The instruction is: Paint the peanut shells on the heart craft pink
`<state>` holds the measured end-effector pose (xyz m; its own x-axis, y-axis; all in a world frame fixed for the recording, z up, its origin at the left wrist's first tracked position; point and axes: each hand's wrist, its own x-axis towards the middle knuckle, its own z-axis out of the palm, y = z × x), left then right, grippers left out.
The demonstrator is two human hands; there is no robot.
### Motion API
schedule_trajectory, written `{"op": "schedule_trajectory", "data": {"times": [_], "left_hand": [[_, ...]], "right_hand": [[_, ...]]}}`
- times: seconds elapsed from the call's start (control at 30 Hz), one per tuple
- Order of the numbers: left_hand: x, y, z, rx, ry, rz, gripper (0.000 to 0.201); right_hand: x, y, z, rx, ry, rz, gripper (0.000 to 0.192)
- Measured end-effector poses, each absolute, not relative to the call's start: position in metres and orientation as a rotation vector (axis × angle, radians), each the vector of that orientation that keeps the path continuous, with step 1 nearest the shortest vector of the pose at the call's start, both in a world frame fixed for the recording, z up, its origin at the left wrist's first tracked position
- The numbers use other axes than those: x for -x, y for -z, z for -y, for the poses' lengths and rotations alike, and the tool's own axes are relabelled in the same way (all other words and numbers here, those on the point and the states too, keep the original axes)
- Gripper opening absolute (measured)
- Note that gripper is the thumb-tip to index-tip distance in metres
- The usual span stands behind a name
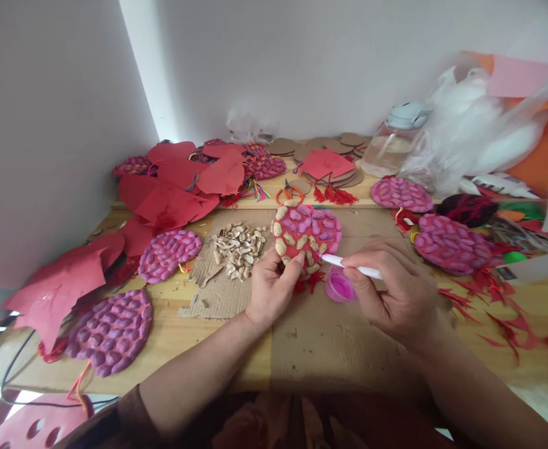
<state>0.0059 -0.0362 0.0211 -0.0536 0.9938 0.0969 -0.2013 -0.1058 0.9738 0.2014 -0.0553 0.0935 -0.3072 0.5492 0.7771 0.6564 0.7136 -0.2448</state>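
Observation:
My left hand (276, 284) pinches the lower edge of a round red disc (293, 252) studded with peanut shells. The shells along its left and bottom are bare tan; those at the top and right are painted pink-purple. In my right hand (393, 290) is a slim white paintbrush (356, 267), held like a pen, its pink tip at the disc's lower right. Below the brush, a small clear cup (340, 285) of bright pink paint stands on the cardboard (321, 349). A red tassel hangs beneath the disc.
Loose peanut shells (239, 249) lie left of my left hand. Finished-looking purple discs (110, 330) and red paper pieces (171, 193) spread along the left. Orange-handled scissors (289, 192) lie behind the disc. A water jar (391, 143) and plastic bag (475, 125) stand back right.

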Motion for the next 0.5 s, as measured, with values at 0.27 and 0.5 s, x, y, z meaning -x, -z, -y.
{"op": "schedule_trajectory", "data": {"times": [0.27, 0.5], "left_hand": [[-0.0078, -0.0237, 0.0375, -1.102, -1.374, -1.022, 0.033], [-0.0086, -0.0212, 0.0363, -1.028, -1.401, -0.984, 0.033]], "right_hand": [[-0.2052, -0.0878, 0.0518, 0.913, 0.195, 1.957, 0.014], [-0.2074, -0.0876, 0.0537, 0.920, 0.113, 1.939, 0.015]]}}
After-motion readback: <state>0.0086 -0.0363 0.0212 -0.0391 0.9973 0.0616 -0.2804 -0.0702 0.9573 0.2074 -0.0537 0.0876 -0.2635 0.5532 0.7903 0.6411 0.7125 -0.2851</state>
